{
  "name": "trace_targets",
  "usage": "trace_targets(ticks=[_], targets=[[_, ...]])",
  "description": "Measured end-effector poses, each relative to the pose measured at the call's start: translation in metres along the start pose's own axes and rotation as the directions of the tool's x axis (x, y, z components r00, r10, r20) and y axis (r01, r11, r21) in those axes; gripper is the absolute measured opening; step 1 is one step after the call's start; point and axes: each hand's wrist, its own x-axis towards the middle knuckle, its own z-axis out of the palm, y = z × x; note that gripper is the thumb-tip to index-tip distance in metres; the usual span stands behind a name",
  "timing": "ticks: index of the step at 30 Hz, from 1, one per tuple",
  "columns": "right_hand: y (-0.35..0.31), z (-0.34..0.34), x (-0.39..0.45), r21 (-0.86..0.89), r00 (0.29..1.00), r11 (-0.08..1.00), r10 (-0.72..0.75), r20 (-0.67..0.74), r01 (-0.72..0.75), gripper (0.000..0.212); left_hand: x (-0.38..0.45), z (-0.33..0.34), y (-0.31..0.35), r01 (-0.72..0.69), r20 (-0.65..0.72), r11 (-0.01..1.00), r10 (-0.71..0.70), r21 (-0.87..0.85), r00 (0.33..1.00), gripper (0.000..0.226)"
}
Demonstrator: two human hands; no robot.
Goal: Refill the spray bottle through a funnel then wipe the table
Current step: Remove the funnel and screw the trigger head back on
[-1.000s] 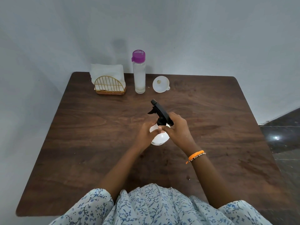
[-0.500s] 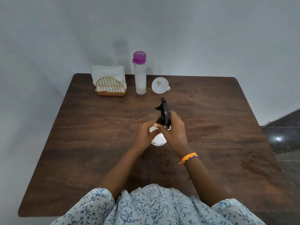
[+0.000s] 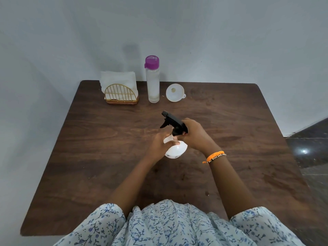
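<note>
Left hand [image 3: 160,145] wrapped around white spray bottle [image 3: 176,150], mid-table [image 3: 106,148]. Right hand [image 3: 193,134] gripping black trigger head [image 3: 173,122], fingers curled round its collar; nozzle pointing away and left. Head possibly still screwed on, joint hidden by fingers. Orange bracelet [image 3: 213,155] on right wrist. At far edge, apart from hands: napkins [image 3: 118,80] in gold wire holder [image 3: 121,95], purple-capped water bottle [image 3: 153,79] upright, white funnel [image 3: 175,92] just right of it.
</note>
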Motion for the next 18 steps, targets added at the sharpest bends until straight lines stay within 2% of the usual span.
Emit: trace_targets(ticks=[2,6,8,15,18], targets=[[0.003,0.006,-0.002,0.012,0.997,1.000,-0.006,-0.072,0.006,0.019,0.000,-0.001,0.000,-0.008,-0.005,1.000,0.008,0.008,1.000,0.043],[0.014,0.028,-0.009,0.137,0.950,0.991,0.033,-0.310,0.011,0.031,-0.001,-0.002,-0.001,-0.027,-0.037,0.999,0.028,0.026,0.999,0.018],[0.016,0.036,-0.011,0.180,0.922,0.982,0.027,-0.386,0.047,0.034,-0.001,-0.001,-0.002,-0.044,-0.055,0.998,0.047,0.048,0.997,0.017],[0.011,0.047,-0.010,0.326,0.893,0.943,0.087,-0.442,0.070,0.042,-0.001,-0.001,-0.001,-0.070,-0.078,0.994,0.077,0.083,0.994,0.016],[0.009,0.052,-0.013,0.275,0.885,0.956,0.038,-0.463,0.103,0.035,-0.003,0.001,0.000,-0.040,-0.104,0.996,0.048,0.074,0.993,0.015]])
